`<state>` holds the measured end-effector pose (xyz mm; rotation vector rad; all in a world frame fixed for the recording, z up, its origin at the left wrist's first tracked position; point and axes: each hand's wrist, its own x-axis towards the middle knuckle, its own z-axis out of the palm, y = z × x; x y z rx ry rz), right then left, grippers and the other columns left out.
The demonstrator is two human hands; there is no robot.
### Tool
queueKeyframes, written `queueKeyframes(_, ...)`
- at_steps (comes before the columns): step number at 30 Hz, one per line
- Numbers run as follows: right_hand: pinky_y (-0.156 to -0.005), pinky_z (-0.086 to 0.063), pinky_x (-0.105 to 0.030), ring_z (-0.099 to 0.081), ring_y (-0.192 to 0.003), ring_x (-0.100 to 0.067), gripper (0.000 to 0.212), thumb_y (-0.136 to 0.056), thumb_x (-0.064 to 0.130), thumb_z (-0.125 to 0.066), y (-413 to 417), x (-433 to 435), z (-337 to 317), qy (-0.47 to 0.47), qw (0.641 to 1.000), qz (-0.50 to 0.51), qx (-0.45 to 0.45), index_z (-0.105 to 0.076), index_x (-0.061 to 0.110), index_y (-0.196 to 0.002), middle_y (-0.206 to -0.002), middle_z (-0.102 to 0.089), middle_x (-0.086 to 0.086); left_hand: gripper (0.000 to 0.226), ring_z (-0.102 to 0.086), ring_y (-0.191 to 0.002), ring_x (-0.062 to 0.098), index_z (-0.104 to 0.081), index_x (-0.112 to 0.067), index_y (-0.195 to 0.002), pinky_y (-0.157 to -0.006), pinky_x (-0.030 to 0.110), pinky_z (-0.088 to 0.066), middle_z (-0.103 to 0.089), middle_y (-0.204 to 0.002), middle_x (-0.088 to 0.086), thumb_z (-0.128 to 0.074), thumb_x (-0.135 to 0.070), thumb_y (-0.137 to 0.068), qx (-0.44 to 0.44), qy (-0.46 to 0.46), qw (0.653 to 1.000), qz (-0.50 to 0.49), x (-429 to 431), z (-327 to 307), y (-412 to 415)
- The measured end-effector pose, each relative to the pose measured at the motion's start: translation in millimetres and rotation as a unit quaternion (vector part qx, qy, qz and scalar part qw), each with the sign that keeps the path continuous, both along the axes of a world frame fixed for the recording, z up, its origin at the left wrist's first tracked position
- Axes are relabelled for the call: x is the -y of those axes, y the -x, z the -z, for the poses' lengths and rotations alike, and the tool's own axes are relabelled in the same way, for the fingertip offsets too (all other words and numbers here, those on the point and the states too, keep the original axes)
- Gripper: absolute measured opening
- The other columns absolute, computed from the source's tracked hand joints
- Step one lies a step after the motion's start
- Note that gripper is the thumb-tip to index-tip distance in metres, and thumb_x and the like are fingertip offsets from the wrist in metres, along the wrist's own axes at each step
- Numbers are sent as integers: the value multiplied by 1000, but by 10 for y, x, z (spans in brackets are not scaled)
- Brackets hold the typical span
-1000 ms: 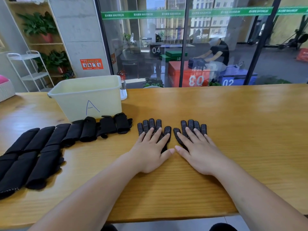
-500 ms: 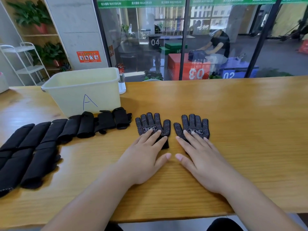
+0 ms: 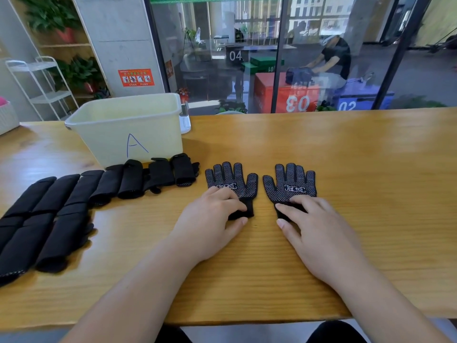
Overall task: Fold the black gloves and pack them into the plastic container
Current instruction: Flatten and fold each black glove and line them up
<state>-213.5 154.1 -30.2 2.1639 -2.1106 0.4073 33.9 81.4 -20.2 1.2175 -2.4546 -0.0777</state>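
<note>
my left hand (image 3: 212, 219) pinches the left dotted glove (image 3: 231, 179) at its cuff, my right hand (image 3: 314, 224) the right dotted glove (image 3: 290, 181); the fold is at its start, i judge, and next needs both cuffs lifted evenly.

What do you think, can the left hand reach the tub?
Probably yes. The left hand pinches the cuff of a glove; the tub stands ahead to its left, with only low folded gloves between.

The left glove (image 3: 231, 180) and the right glove (image 3: 290, 183), black with white grip dots, lie flat and just apart, fingers pointing away from me. My left hand (image 3: 210, 224) and my right hand (image 3: 319, 231) pinch their cuffs. The folded gloves (image 3: 74, 194) lie in rows just before the plastic container (image 3: 128, 129), pale yellow, upright, marked A.
</note>
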Motion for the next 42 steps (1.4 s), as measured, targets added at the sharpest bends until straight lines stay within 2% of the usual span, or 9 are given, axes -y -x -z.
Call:
queueKeyframes(5, -106, -47, -38, -43, -138, -12, 45, -106, 55, -39, 40, 4, 2, 54, 996, 4, 64, -68, 41, -138, -144, -55, 16, 25, -51, -112, 6, -75, -37, -117, -95, 35, -51, -60, -116, -23, -66, -52, -98, -27, 32, 999, -6, 26, 13, -30)
queueKeyframes(15, -114, -39, -39, -38, -146, -13, 55, -107, 59, -31, 19, 34, 44, 19, 998, -45, 41, -59, 37, -149, -152, -50, 13, 6, -58, -98, 11, -76, -33, -100, -88, 41, -52, -64, -99, -18, -72, -35, -97, -46, 68, 996, -30, 52, 11, -9)
queueKeyframes(22, -115, -41, -35, -43, -140, -3, 46, -107, 53, -46, -20, 0, -51, 67, 981, -113, 144, -61, 33, -146, -144, -53, 22, 5, -67, -86, 8, -74, -29, -100, -75, 17, -50, -70, -91, -17, -73, -24, -100, -328, 8, 942, -78, -122, -187, 125)
queueKeyframes(26, -113, -37, -22, -44, -138, 2, 66, -95, 67, -62, -58, -37, -121, 70, 961, -164, 211, -53, 32, -151, -143, -53, 26, 8, -74, -88, 17, -77, -25, -96, -79, 33, -60, -77, -90, -9, -76, -18, -99, -427, -136, 894, 9, -265, -274, 355)
queueKeyframes(30, -100, -41, -17, -53, -124, 1, 56, -88, 59, -75, -75, -37, -132, 73, 959, -160, 222, -57, 38, -136, -128, -56, 29, 8, -75, -93, 13, -76, -25, -96, -87, 35, -59, -77, -92, -12, -79, -17, -96, -403, -156, 901, 43, -323, -198, 571)
queueKeyframes(33, -87, -45, -17, -61, -107, -1, 27, -95, 24, -71, -36, -8, -119, 132, 945, -125, 272, -68, 31, -121, -113, -62, 23, 7, -73, -101, 11, -77, -24, -101, -93, 27, -55, -77, -97, -15, -77, -19, -98, -379, -143, 911, 73, -312, -198, 627)
queueKeyframes(36, -90, -42, -7, -63, -110, 7, 41, -99, 0, -62, 15, -27, -148, 164, 919, -74, 350, -73, 31, -125, -116, -70, 25, 13, -66, -112, 8, -75, -25, -114, -97, 26, -51, -72, -110, -16, -70, -24, -102, -323, -68, 941, 68, -239, -177, 605)
queueKeyframes(39, -86, -42, -2, -62, -98, 22, 44, -98, 1, -64, 117, 0, -177, 182, 881, 16, 436, -68, 43, -111, -96, -71, 37, 34, -55, -128, 4, -59, -29, -142, -105, 32, -49, -58, -140, -18, -58, -35, -108, -191, -43, 979, 53, -104, -149, 555)
queueKeyframes(42, -95, -56, -30, -69, -95, 12, 35, -95, 5, -69, 264, 69, -117, 190, 837, 80, 506, -71, 40, -101, -94, -73, 37, 57, -32, -153, 7, -34, -29, -163, -129, 40, -26, -38, -167, -13, -45, -49, -111, -18, -77, 994, 77, 42, -68, 499)
